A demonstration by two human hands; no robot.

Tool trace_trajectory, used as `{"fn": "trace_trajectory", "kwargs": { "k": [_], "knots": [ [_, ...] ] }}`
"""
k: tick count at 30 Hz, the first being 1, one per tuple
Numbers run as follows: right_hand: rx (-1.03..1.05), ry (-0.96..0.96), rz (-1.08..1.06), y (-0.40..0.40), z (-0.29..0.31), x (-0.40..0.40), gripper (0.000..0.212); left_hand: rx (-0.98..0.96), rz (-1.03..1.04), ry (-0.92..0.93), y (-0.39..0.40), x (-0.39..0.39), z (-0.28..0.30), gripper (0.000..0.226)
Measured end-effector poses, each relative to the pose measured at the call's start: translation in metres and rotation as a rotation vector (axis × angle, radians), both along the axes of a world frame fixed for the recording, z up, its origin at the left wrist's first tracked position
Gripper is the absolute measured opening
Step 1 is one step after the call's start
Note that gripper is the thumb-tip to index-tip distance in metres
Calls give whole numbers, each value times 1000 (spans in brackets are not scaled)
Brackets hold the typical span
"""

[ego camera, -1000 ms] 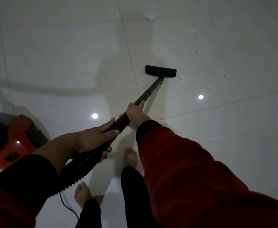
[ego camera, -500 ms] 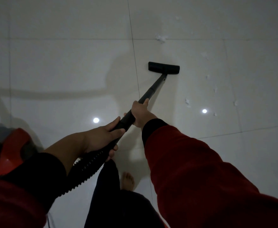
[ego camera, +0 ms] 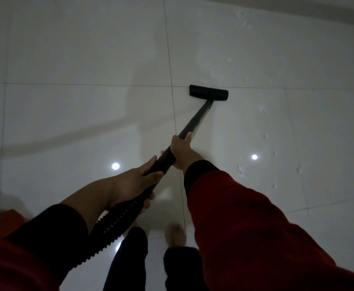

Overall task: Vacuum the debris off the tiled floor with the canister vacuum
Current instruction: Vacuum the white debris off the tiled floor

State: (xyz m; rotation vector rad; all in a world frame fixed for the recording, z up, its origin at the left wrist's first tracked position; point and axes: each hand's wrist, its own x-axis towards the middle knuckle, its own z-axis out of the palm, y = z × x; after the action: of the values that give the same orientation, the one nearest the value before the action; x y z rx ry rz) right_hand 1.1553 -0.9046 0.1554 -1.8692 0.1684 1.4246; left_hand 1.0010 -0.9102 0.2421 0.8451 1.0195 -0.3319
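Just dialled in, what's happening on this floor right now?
A person is vacuuming a pale tiled floor. The right hand grips the black wand ahead of the left hand, which holds it where the ribbed hose joins. The floor head sits flat on the tiles. White debris remains scattered to its right and beyond it.

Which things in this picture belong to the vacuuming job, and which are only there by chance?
Belong to the job:
- black floor nozzle
- dark metal wand
- black ribbed hose
- white debris flecks
- left hand and right hand, both gripping

Only there:
- bare foot
- round light reflections
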Motion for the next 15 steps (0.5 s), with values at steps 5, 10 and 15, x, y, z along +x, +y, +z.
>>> {"fn": "trace_trajectory", "kwargs": {
  "k": [5,10,15],
  "knots": [
    [1,-11,28,41,-8,31,55,-40,85,1,35,30,-12,60],
    [17,-11,95,91,-9,62,57,-44,128,12,77,62,-12,60],
    [37,-2,131,143,-1,94,56,-47,166,21,122,97,-8,60]
  ]
}}
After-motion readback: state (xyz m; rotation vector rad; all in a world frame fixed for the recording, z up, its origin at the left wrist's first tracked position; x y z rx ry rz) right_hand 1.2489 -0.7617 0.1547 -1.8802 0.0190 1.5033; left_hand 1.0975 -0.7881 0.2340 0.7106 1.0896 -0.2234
